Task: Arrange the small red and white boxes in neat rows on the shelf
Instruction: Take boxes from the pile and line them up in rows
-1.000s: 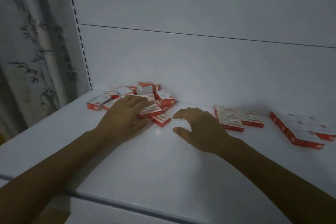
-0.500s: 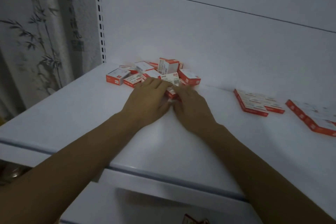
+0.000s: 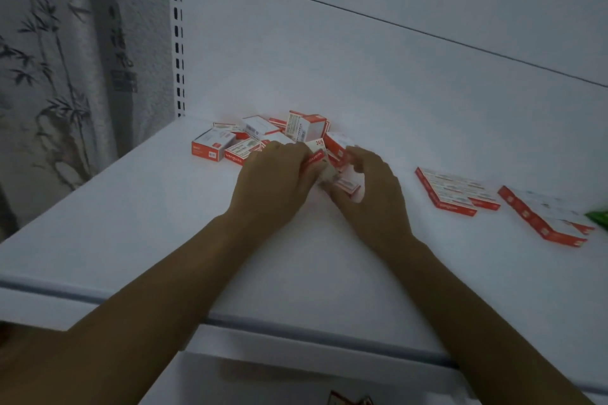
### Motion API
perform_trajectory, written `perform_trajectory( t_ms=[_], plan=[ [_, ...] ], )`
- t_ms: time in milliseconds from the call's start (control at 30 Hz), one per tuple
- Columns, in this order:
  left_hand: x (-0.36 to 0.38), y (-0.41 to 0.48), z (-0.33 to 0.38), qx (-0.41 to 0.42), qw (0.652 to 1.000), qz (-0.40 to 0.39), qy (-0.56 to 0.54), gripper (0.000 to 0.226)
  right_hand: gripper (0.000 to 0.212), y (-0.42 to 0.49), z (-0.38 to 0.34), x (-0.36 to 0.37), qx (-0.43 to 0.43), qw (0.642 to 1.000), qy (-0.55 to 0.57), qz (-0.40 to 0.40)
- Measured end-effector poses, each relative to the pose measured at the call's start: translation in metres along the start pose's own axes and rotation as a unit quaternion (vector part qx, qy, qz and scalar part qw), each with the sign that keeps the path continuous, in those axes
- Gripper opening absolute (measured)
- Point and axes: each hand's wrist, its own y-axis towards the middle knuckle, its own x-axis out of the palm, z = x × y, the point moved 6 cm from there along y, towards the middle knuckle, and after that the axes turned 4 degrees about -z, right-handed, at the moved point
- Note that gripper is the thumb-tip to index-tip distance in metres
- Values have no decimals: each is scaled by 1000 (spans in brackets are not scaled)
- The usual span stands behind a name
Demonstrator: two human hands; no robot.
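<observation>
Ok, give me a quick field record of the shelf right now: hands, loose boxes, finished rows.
left hand: grips box marked 24/6
right hand: pinches flat box beside it
loose pile: jumbled, back left of shelf
near block: flat, tidy, right of hands
far block: flat, tidy, further right
green object: right edge, cut off

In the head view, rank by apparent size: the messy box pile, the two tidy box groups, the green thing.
1. messy box pile
2. middle tidy group, right tidy group: alike
3. green thing, cropped
</observation>
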Motion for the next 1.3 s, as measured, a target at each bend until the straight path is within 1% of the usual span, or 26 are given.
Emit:
perform_trajectory(
  t_ms=[33,100,167,267,333,400,433,500,567,633,667,767,800,867,933,1000,1067,1133,1200,1300],
  plan=[
    [0,-1,0,-17,1000,-4,-17,39,60,-1,-2,1,-1,1000,-3,-7],
    [3,0,0,-41,998,-20,-45,37,57,0,-10,2,-32,999,-29,-4],
    [3,1,3,-40,997,-30,-63,36,52,1,-12,4,-54,998,-32,-4],
    [6,2,7,-24,992,-40,-118,34,51,1,-8,2,-26,1000,-9,2],
    [8,2,9,-29,985,-58,-158,40,50,1,-9,-4,-35,999,-12,32],
    [11,1,11,-37,979,-81,-184,48,46,-1,-14,-8,-65,996,-26,51],
    [11,2,11,-36,977,-81,-192,49,44,-3,-15,-9,-75,995,-31,56],
    [11,3,10,-37,974,-75,-211,43,42,-3,-18,-10,-91,992,-51,70],
    [12,4,10,-41,967,-77,-241,35,39,-3,-20,-12,-113,984,-100,95],
    [9,3,12,-29,964,-67,-257,27,35,-3,-21,-13,-127,979,-119,106],
    [6,2,13,-13,966,-55,-253,25,35,-3,-21,-13,-131,980,-113,103],
    [-5,-2,21,49,974,-31,-220,31,43,-2,-22,-15,-137,985,-66,81],
    [-7,-3,22,61,975,-31,-210,32,46,-1,-23,-16,-141,986,-50,68],
    [-10,-6,23,57,981,-31,-183,35,54,-1,-26,-24,-141,989,-32,39],
    [-13,-9,27,62,988,-28,-140,36,60,0,-29,-36,-138,990,-15,0],
    [-15,-13,40,117,990,-22,-82,40,60,-4,-28,-50,-158,987,-16,-20],
    [-14,-16,57,191,981,-16,-13,41,58,-9,-23,-65,-181,983,-44,-5],
    [-10,-16,70,238,971,-13,32,34,55,-15,-12,-79,-192,979,-69,9],
    [-3,-13,82,251,967,-12,39,33,51,-21,3,-93,-188,979,-81,11],
    [16,-4,107,248,968,-16,31,36,49,-31,33,-116,-177,980,-93,20]
  ],
)
